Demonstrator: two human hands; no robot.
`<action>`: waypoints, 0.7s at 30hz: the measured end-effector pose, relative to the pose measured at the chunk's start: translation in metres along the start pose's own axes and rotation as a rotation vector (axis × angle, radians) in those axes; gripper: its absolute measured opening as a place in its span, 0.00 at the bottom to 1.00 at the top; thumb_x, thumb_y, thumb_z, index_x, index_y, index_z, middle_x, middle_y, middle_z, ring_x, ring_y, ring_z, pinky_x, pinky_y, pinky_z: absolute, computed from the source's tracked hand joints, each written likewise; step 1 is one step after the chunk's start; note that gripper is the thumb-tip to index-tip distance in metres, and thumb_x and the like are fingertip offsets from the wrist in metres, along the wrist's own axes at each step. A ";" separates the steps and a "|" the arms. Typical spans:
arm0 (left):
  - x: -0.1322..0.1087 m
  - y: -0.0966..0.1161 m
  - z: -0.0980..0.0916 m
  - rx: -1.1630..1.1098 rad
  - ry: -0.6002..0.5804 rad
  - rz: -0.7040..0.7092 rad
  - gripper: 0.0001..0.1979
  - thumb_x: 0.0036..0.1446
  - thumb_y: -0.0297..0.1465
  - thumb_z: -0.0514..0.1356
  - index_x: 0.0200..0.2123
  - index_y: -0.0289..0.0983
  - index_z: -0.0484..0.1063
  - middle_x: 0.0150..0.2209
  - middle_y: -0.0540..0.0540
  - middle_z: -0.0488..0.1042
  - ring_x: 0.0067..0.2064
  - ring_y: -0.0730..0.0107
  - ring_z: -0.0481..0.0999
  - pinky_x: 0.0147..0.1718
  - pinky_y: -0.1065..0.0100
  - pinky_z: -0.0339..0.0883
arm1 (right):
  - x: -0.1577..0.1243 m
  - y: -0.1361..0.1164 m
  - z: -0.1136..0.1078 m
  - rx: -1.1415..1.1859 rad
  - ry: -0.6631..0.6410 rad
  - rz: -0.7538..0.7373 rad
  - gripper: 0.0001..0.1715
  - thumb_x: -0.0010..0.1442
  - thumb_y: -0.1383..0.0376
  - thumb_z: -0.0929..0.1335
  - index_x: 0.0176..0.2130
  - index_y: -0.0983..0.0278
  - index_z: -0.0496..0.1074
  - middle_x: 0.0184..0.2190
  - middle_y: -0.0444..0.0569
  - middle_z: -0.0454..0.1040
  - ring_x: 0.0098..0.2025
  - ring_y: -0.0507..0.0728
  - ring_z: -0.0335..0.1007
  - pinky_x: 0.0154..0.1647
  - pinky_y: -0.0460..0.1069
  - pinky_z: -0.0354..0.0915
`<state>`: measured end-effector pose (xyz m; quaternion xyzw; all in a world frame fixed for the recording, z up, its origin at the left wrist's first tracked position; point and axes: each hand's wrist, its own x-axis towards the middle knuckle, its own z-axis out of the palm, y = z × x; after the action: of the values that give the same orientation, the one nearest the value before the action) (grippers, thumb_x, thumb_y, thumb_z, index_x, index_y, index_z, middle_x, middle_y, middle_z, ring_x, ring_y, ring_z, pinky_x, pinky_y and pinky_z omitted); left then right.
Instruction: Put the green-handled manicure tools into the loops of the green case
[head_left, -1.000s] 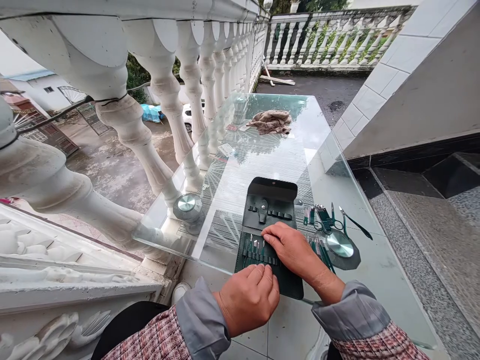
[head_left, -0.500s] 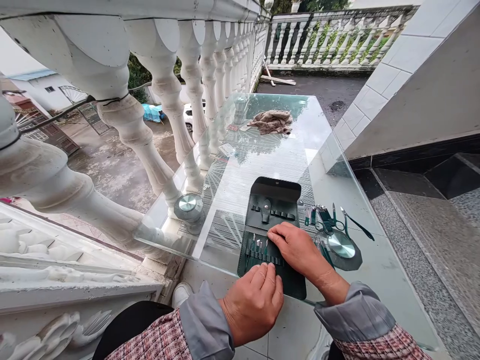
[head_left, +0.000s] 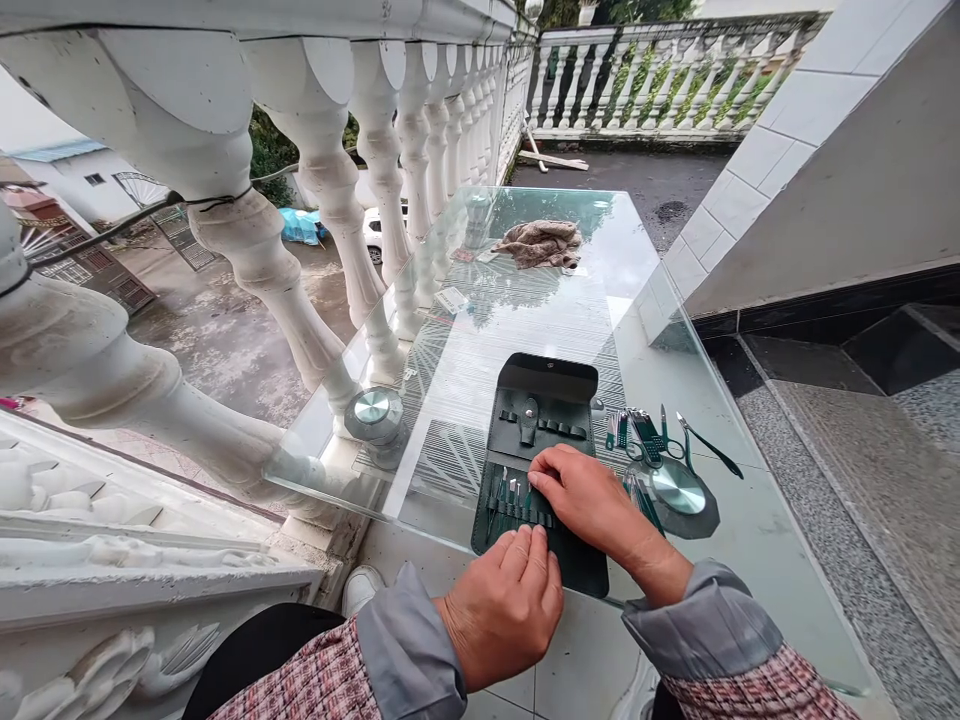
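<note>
A dark green manicure case [head_left: 577, 575] lies unfolded at the near edge of the glass table. Several slim manicure tools [head_left: 504, 492] stand in the loops of its lower panel. My right hand [head_left: 585, 500] reaches over that panel, fingers pinched at the upper end of one slim tool, mostly hidden. Just below the loop strip, my left hand [head_left: 506, 600] is curled with its fingertips against the case; what they grip is hidden. The upper panel has empty loops [head_left: 562, 430] and a small snap tab [head_left: 529, 422].
Right of the case lie nail clippers [head_left: 646, 436], scissors [head_left: 670, 440] and cuticle nippers [head_left: 709, 445] on the glass table [head_left: 757, 560]. A crumpled brown cloth [head_left: 540, 244] lies at the far end. White balusters [head_left: 330, 190] line the left; granite steps [head_left: 847, 460] are at right.
My right fingers have moved slightly over the loop strip, and my left hand stays almost in place. The whole view has shifted a little; the case lies as before.
</note>
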<state>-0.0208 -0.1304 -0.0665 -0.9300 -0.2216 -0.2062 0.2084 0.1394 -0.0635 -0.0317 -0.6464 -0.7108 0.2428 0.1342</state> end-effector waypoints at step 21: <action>0.000 -0.009 -0.006 -0.013 -0.103 0.142 0.16 0.60 0.27 0.50 0.47 0.24 0.68 0.48 0.29 0.71 0.49 0.54 0.73 0.47 0.55 0.66 | 0.007 0.013 -0.006 0.051 -0.002 -0.038 0.07 0.55 0.65 0.62 0.27 0.61 0.67 0.30 0.44 0.71 0.32 0.53 0.65 0.33 0.47 0.57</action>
<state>-0.0268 -0.1259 -0.0589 -0.9541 -0.1644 -0.1441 0.2047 0.1525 -0.0553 -0.0338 -0.6289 -0.7167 0.2590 0.1545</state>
